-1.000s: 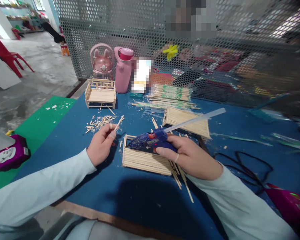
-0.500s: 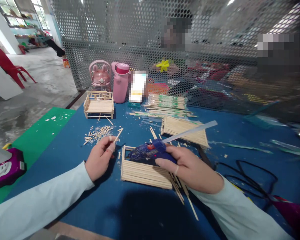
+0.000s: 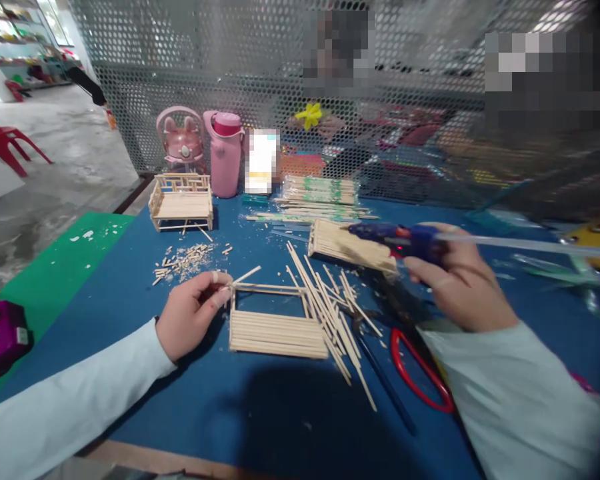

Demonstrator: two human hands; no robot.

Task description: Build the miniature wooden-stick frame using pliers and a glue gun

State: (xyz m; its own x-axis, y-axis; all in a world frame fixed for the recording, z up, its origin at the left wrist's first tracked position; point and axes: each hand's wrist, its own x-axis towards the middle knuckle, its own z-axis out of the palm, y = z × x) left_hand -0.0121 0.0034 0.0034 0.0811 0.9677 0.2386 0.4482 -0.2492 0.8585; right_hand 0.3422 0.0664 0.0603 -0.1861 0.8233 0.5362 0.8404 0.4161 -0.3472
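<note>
Between thumb and fingers my left hand (image 3: pixel 194 313) pinches a short wooden stick (image 3: pixel 248 274), at the upper left corner of a flat stick frame (image 3: pixel 279 335). That frame lies on the blue table, its lower part covered by parallel sticks and its upper part a gap. My right hand (image 3: pixel 460 280) is closed around a blue glue gun (image 3: pixel 405 241) with a long clear glue stick at its back. The gun's nozzle points left, over a second stick panel (image 3: pixel 353 245). Loose sticks (image 3: pixel 330 313) lie right of the frame.
Red-handled scissors (image 3: pixel 420 373) lie below my right hand. A small stick bench (image 3: pixel 183 203), cut scraps (image 3: pixel 185 260), a pink bottle (image 3: pixel 226 157) and wrapped stick bundles (image 3: pixel 320 193) are farther back. Behind a perforated metal screen (image 3: pixel 190 47), a person holds something yellow. A purple object (image 3: pixel 5 337) stands left.
My right hand has moved the glue gun right and away from the frame, uncovering loose sticks and scissors. My left hand has brought its stick to the frame's corner. The view has shifted.
</note>
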